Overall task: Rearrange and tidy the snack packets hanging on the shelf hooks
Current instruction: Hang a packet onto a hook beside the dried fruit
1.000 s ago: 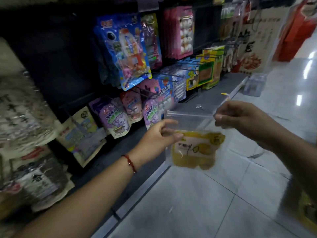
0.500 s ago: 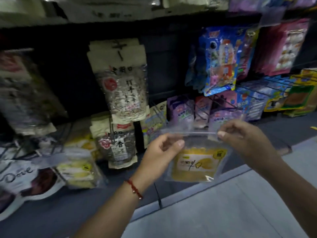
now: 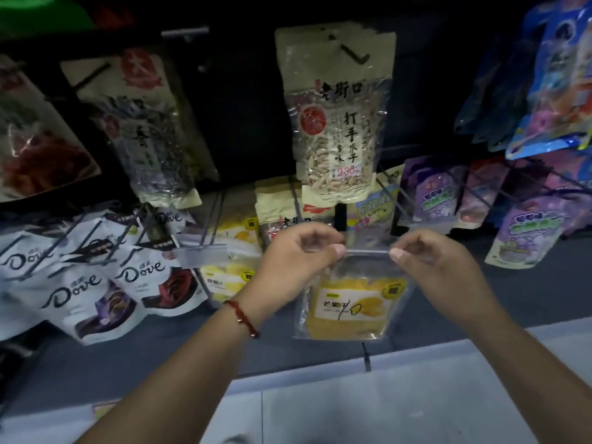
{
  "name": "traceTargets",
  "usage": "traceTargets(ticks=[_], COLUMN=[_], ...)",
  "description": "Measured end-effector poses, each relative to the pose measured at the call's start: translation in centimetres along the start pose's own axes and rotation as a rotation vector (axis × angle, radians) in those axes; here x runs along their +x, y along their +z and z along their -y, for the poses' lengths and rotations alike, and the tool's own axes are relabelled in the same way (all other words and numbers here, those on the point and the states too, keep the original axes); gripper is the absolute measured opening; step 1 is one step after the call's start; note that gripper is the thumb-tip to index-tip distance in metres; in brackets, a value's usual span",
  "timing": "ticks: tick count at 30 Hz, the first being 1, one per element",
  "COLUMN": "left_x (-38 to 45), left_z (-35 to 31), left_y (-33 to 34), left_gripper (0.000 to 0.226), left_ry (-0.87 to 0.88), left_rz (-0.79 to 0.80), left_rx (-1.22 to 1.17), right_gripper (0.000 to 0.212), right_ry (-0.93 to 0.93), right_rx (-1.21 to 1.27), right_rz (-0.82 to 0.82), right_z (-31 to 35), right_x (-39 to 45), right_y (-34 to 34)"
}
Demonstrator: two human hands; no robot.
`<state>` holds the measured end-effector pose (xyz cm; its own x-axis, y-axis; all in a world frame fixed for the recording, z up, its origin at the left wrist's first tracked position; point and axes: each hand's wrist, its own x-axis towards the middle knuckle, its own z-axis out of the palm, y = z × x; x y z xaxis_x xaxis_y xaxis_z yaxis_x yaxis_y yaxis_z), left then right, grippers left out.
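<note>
Mango packet [image 3: 349,310] now nearer hooks, seed bag [image 3: 334,123] above, Dove bags [image 3: 105,283] left

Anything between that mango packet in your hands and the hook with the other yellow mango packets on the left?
Mostly clear. Both hands (left hand, right hand) hold the mango packet by its top corners, right of the hung mango packets. A clear price tag sits at that hook's tip, so the packet must pass it.

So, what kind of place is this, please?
Most likely a shop's snack aisle: white Dove chocolate pouches and a beige seed packet hang on metal hooks, and both hands hold a clear mango packet marked with a handwritten 10.
</note>
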<state>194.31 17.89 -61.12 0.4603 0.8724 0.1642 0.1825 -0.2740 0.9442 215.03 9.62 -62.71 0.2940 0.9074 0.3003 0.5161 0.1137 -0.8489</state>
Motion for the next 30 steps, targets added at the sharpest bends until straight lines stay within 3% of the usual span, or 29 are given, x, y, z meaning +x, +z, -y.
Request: traceTargets(ticks=[3, 7, 9, 30], left_x=[-0.9, -2.9, -4.0, -5.3], left_z=[0.9, 1.7, 2.1, 1.0], left_y=[-2.1, -4.6, -5.3, -10.7], left_gripper=[0.007, 0.005, 0.011, 0.017], left_ry=[-0.035, -0.044, -0.059, -0.016], left_rz=[0.022, 0.110, 0.113, -0.070], left_rx=[0.084, 0.471, 0.545, 0.617], right_gripper=[0.011, 0.013, 0.012, 0.012], right_ry=[0.028, 0.057, 0.056, -0.005], right_rx=[0.006, 0.008, 0.014, 0.016], right_rz=[0.054, 0.137, 0.178, 0.236], right_z=[-0.1, -0.1, 0.2, 5.5], right_x=[-0.4, -1.8, -2.4, -1.1], right_y=[2.4, 5.8, 7.4, 11.3])
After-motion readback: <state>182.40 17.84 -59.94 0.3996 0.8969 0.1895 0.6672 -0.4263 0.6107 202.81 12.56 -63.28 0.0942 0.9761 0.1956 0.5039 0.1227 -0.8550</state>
